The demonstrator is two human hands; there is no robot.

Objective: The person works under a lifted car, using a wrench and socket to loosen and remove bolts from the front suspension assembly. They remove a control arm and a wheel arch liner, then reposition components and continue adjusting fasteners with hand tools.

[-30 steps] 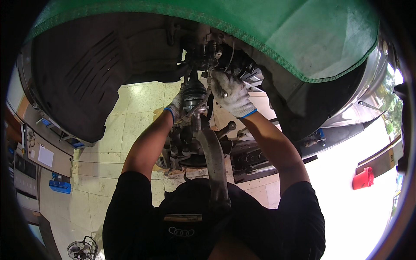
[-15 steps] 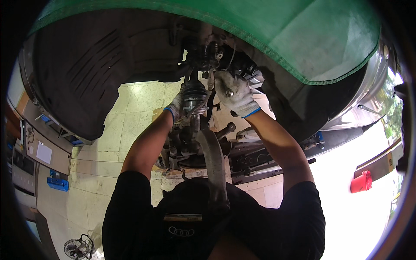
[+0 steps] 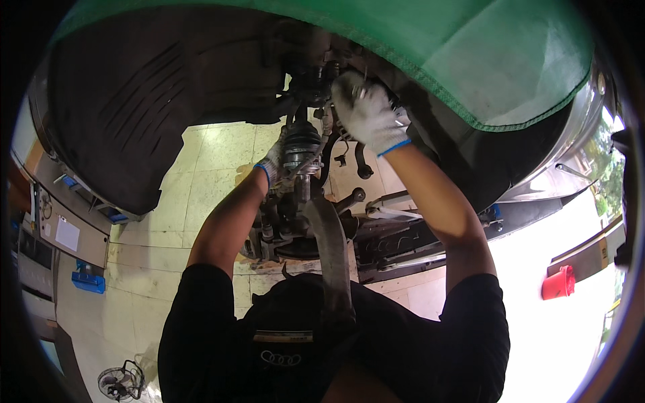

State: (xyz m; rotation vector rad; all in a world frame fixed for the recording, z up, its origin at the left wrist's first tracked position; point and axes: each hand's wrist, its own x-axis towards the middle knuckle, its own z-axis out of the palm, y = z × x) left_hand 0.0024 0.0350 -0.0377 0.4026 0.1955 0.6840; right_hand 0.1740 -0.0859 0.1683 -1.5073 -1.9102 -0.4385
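Both my hands wear whitish knit gloves with blue cuffs, reaching up into a car's wheel well. My left hand [image 3: 272,164] is against the left side of a drive shaft joint with a black ribbed boot [image 3: 302,136]; its fingers are hidden behind the joint. To the right of it and higher, my right hand [image 3: 371,114] is blurred, its fingers curled near the suspension parts [image 3: 326,74]. A shiny metal bit shows at the edge of that glove, too smeared to name. Below the joint, a thick curved metal arm [image 3: 329,238] comes down toward my chest.
A green cover [image 3: 470,74] drapes over the fender above. The dark wheel-well liner [image 3: 121,114] hangs at left. Below right is a light metal rod [image 3: 393,205]. On the floor are a blue box [image 3: 89,279], a fan [image 3: 121,381] and a red bucket [image 3: 558,282].
My right hand has moved up and slightly right, and turned, uncovering a dark hanging part below it. The round metal end seen on that glove has gone from there. My left hand has stayed put.
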